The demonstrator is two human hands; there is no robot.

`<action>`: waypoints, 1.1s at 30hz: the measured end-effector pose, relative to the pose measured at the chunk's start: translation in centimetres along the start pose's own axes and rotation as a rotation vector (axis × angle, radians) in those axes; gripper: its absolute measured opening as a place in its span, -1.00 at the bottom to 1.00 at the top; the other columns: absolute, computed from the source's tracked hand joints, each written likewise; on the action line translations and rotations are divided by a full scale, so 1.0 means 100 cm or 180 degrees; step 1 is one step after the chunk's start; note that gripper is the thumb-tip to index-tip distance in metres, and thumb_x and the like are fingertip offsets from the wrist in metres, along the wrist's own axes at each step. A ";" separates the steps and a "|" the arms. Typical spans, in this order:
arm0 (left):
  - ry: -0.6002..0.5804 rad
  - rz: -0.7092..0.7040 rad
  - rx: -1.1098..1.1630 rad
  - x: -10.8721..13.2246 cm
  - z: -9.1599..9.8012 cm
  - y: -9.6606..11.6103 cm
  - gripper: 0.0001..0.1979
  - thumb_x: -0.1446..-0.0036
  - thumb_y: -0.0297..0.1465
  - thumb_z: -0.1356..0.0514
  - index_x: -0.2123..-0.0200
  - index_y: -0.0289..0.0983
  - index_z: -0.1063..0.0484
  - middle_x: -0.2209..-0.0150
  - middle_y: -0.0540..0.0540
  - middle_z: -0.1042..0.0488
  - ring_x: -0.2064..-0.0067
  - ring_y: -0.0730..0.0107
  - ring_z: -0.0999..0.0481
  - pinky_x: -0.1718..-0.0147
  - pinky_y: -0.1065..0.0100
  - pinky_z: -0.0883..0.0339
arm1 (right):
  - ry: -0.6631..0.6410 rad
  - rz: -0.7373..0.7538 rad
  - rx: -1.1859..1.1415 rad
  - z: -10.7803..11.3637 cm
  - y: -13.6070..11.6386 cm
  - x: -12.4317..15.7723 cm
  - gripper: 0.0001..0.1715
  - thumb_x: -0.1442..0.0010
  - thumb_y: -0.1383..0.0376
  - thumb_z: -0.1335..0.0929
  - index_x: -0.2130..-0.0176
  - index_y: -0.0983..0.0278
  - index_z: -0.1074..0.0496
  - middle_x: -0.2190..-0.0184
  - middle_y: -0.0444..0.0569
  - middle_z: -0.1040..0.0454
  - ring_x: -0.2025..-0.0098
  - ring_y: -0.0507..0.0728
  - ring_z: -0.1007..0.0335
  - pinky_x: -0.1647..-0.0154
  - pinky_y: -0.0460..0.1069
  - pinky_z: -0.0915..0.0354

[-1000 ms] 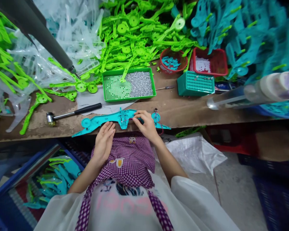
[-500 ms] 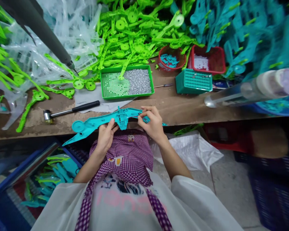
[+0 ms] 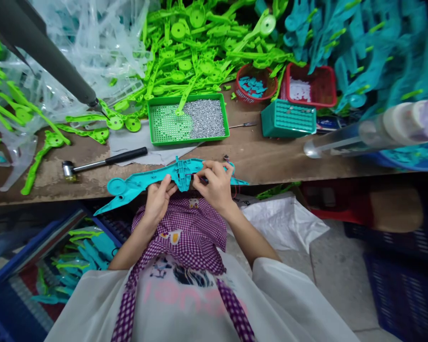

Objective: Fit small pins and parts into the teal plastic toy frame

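A long turquoise plastic shell [image 3: 142, 180], shaped like a toy-gun or bow half with a disc near its left end, lies across the bench's front edge with its ribbed inner side up. My left hand [image 3: 158, 199] grips its lower edge near the middle, thumb on top. Over its right half, my right hand [image 3: 214, 185] is closed in a pinch on a small dark piece [image 3: 204, 180] with thin reddish wire. More thin wire hangs below the right hand, and a tiny dark part [image 3: 226, 157] shows just above it. The fingers hide much of the shell's right half.
A hammer [image 3: 107, 159] and a green tray [image 3: 153, 142] of small metal pieces lie beyond the shell. Green parts [image 3: 199, 47] are heaped behind. A hanging power screwdriver [image 3: 67, 76] is at left. Baskets [image 3: 288, 121] and a clear bottle [image 3: 356, 133] stand right.
My right hand has moved left along the shell toward its ribbed middle. Thin reddish wire and a tiny dark part now show around it. My left hand keeps its grip.
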State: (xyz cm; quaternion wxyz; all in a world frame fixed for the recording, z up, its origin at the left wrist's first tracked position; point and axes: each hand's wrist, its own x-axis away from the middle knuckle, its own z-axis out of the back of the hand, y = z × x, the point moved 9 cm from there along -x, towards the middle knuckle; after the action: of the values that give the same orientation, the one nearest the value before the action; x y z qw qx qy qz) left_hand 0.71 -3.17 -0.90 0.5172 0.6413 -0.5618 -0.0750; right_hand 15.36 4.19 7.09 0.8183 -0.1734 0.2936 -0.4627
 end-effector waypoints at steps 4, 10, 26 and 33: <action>-0.0048 0.0069 0.0010 0.000 -0.001 -0.002 -0.69 0.03 -0.21 -0.40 0.30 -0.31 -0.54 0.21 -0.15 -0.64 0.13 0.16 -0.64 0.06 0.18 -0.49 | 0.0072 -0.0185 -0.0072 -0.003 0.005 0.003 -0.84 -0.16 0.32 -0.34 0.46 0.22 -0.34 0.28 -0.07 -0.48 0.12 0.17 -0.41 -0.05 0.18 -0.01; -0.0102 0.0097 0.0205 -0.003 0.000 -0.004 -0.75 0.05 -0.28 -0.42 0.33 -0.29 -0.54 0.26 -0.10 -0.64 0.18 0.24 -0.63 0.07 0.21 -0.48 | -0.0032 -0.0239 -0.0026 -0.010 0.012 0.007 -0.87 -0.19 0.30 -0.34 0.42 0.22 -0.35 0.24 -0.07 -0.47 0.10 0.16 -0.40 -0.05 0.15 0.00; -0.0267 -0.0122 -0.0048 -0.006 -0.003 0.001 -0.73 0.06 -0.25 -0.42 0.33 -0.30 -0.57 0.27 -0.12 -0.63 0.15 0.19 -0.61 0.06 0.18 -0.45 | -0.0715 -0.0186 0.0349 -0.020 0.005 -0.002 -0.81 -0.28 0.27 -0.25 0.36 0.26 -0.36 0.19 -0.01 -0.45 0.07 0.17 -0.34 0.10 0.09 0.05; -0.0420 0.0074 -0.0302 -0.008 -0.002 0.003 -0.72 0.16 -0.27 -0.47 0.41 -0.31 -0.56 0.38 -0.06 -0.60 0.30 0.32 -0.56 0.19 0.27 -0.44 | -0.0908 0.0224 0.0278 -0.024 -0.006 -0.003 -0.76 -0.37 0.22 -0.19 0.22 0.23 -0.39 0.10 0.01 -0.42 0.05 0.16 -0.31 0.11 0.08 0.05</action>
State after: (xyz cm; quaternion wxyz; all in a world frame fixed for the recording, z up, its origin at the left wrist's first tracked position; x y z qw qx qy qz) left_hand 0.35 -2.39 -0.97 0.5097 0.6031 -0.5979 -0.1376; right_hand 13.35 4.07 5.70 0.8742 -0.1911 0.1599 -0.4167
